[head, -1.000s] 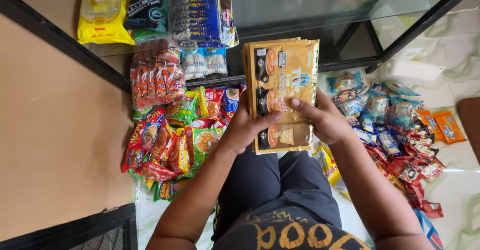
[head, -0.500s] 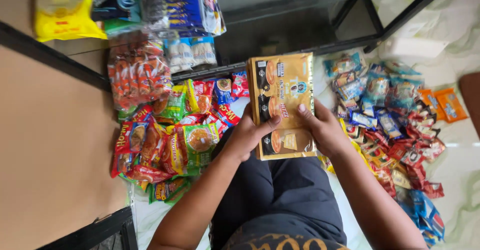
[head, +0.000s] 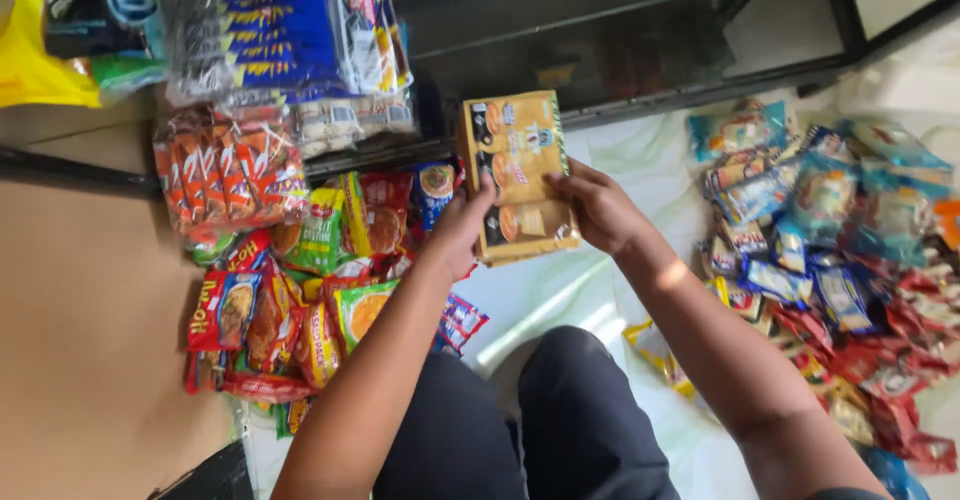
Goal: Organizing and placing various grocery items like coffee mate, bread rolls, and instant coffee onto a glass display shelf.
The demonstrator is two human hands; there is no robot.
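Here, both hands hold a stack of tan-yellow flat packets [head: 518,175] upright above the pale floor [head: 560,295], just before a dark glass shelf [head: 600,55]. The left hand [head: 462,230] and right hand [head: 598,205] close their grip on its sides. It appears not yet shelved (heaps of snack packets [head: 290,280] lie unsorted either side).

A stack of flat yellow-brown packets [head: 518,175] stands at the frame's centre, gripped at both edges. Left of centre lies a heap of red, green and orange noodle packets [head: 290,280]. Upper left holds a blue-and-yellow multipack [head: 280,25] and a yellow bag [head: 30,60]. Blue and red snack packets [head: 830,250] fill the right side.
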